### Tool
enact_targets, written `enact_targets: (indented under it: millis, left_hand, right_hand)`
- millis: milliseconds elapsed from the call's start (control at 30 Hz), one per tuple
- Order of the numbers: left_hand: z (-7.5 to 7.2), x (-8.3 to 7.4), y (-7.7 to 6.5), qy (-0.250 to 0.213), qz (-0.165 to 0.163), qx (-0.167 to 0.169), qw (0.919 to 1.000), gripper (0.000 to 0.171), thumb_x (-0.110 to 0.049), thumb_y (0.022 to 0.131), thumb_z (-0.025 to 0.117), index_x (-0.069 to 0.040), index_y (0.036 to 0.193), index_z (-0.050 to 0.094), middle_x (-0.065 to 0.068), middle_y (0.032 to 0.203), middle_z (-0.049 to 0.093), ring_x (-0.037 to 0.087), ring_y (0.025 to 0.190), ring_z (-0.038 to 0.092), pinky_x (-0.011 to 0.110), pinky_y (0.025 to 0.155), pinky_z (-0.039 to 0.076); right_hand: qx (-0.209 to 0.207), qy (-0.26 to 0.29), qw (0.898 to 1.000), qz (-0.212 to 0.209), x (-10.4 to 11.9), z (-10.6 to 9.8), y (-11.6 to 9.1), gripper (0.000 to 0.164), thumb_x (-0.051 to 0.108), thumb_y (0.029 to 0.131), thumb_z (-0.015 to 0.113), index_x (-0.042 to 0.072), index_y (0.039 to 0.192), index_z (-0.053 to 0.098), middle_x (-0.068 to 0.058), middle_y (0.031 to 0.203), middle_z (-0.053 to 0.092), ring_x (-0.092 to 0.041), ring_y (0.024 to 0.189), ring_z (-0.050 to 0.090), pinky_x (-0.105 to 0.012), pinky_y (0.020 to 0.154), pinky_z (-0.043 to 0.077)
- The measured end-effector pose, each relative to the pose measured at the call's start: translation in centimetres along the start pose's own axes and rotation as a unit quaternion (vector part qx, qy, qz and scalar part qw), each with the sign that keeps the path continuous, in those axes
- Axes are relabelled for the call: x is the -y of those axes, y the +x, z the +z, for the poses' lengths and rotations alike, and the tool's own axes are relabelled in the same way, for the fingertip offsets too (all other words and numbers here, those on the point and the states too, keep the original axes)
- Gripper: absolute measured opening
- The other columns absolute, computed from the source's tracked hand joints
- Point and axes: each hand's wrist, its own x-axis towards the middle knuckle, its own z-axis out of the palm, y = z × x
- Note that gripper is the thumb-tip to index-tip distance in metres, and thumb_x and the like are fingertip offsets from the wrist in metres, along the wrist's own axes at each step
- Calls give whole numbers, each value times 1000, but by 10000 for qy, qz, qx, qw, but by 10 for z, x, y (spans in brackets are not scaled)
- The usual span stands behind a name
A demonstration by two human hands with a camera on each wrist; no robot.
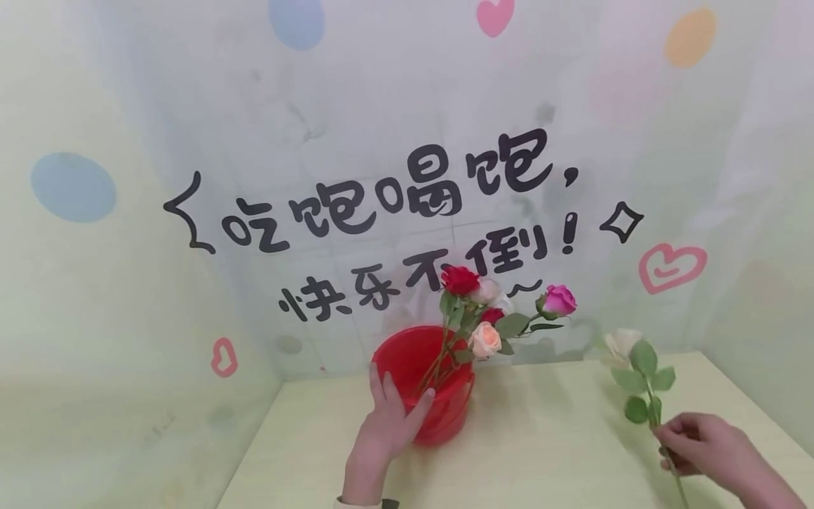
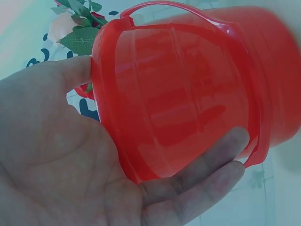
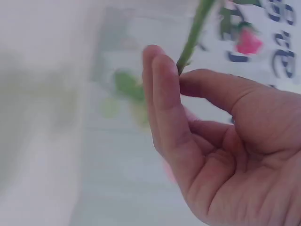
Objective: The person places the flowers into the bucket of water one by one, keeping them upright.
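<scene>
A red plastic bucket (image 1: 445,420) stands on the table, and my left hand (image 1: 384,424) holds it at the rim. In the left wrist view the thumb (image 2: 77,73) meets the rim while two fingers lie along the bucket's ribbed side. Several roses lean to the right out of the bucket, among them a red rose (image 1: 460,280), a peach rose (image 1: 486,340) and a magenta rose (image 1: 559,300). Off to the right, my right hand (image 1: 709,449) pinches the green stem (image 3: 194,37) of a pale rose (image 1: 622,345) between thumb and fingertips, its bloom pointing up and away.
The pale wooden table (image 1: 540,452) ends at a back wall sheet (image 1: 381,92) printed with large black characters and coloured dots. Side walls (image 1: 127,318) close in the left and right. The bucket's red handle (image 2: 178,5) hangs along its side.
</scene>
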Motion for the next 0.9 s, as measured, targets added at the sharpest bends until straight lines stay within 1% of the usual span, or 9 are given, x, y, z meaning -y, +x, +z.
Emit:
enact_targets:
  millis: [167, 300, 400, 467, 567, 633, 700, 767, 900]
  left_hand:
    - [0, 1, -2, 34, -8, 34, 10000, 118, -62, 92, 69, 7, 164, 6, 29, 157, 35, 31, 85, 70, 53, 74, 64]
    - [1, 2, -1, 2, 79, -7, 10000, 118, -63, 93, 66, 8, 164, 5, 30, 157, 34, 29, 82, 70, 53, 73, 64]
    - [5, 7, 5, -119, 120, 4, 9999, 120, -66, 93, 66, 6, 165, 2, 30, 158, 33, 31, 83, 70, 55, 73, 64]
    - [13, 15, 11, -189, 131, -29, 9997, 125, -71, 90, 66, 2, 166, -1, 29, 158, 35, 32, 82, 70, 55, 71, 64]
    - [30, 34, 24, -101, 291, -176, 9994, 130, -80, 88, 61, -5, 168, -8, 28, 156, 35, 29, 76, 68, 53, 64, 63]
    - [33, 37, 26, -69, 260, -205, 9994, 132, -82, 86, 61, -7, 168, -9, 28, 156, 36, 29, 75, 68, 53, 63, 63]
    - [30, 34, 24, -58, 229, -173, 9996, 131, -80, 87, 62, -5, 167, -9, 29, 156, 36, 30, 78, 68, 53, 65, 63]
    - [17, 21, 14, -158, 66, -46, 9998, 129, -73, 88, 67, 0, 167, -5, 30, 157, 36, 34, 83, 70, 56, 70, 64]
    - [5, 5, 4, -155, 58, -29, 9999, 121, -62, 92, 70, 6, 165, 1, 31, 154, 39, 33, 86, 71, 55, 72, 64]
  right_hand:
    - [-829, 221, 9911, -1016, 33, -17, 2, 28, 15, 110, 57, -10, 114, 69, 6, 89, 74, -10, 70, 65, -27, 63, 58]
    - [-1573, 748, 9739, -1453, 63, -19, 11, 36, 21, 108, 63, -12, 122, 66, 14, 88, 75, -6, 74, 70, -17, 67, 56]
    - [-1973, 1193, 9584, -1681, 85, -16, 19, 34, 24, 106, 67, -7, 121, 68, 17, 88, 76, -4, 75, 74, -11, 72, 54]
    - [-2120, 1730, 9415, -1967, 99, -13, 23, 25, 18, 104, 69, -4, 116, 70, 14, 90, 78, -6, 75, 76, -13, 74, 57]
    - [-2184, 2661, 9065, -2444, 118, -7, 28, 11, 8, 101, 71, 0, 109, 73, 8, 92, 80, -8, 74, 77, -17, 76, 59]
    - [-2187, 3248, 8792, -2715, 132, -1, 31, 8, 2, 99, 72, 1, 106, 74, 3, 93, 80, -9, 74, 77, -20, 75, 60]
    - [-2229, 3609, 8576, -2909, 145, 5, 35, 7, -1, 98, 72, -2, 104, 74, 1, 93, 80, -10, 75, 78, -22, 75, 61]
    - [-2315, 3772, 8432, -3052, 158, 11, 38, 7, -3, 97, 72, -6, 104, 73, -2, 93, 80, -10, 76, 78, -24, 75, 61]
    - [-2441, 3779, 8322, -3243, 181, 23, 48, 13, -3, 98, 70, -15, 105, 69, -4, 93, 79, -12, 77, 78, -28, 74, 62]
